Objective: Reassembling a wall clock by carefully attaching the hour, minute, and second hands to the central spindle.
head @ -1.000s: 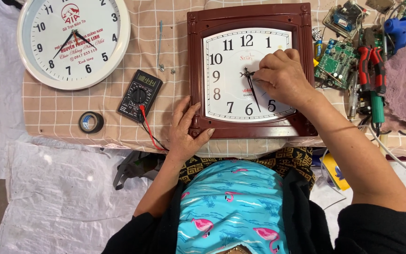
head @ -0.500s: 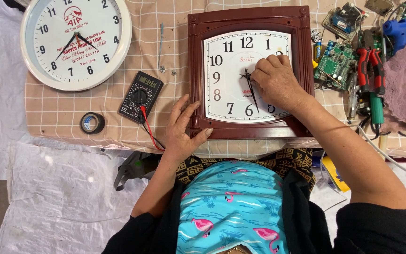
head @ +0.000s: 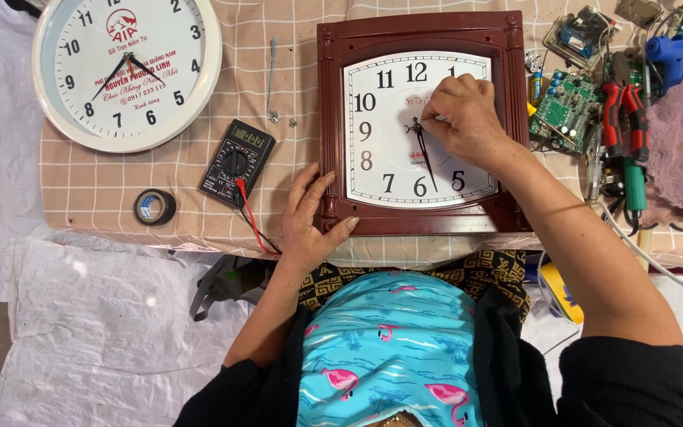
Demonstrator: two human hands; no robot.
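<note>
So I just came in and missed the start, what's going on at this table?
A person is working on a square clock with a dark red frame lying flat on a checked cloth. The right hand pinches at the centre of the dial where the hands meet, while the left hand rests against the frame's lower left corner. Beside it lie a black multimeter, a roll of tape and a round white clock.

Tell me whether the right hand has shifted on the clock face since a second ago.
Yes. The right hand has moved up the square clock dial, from its lower right towards the top numerals.
</note>
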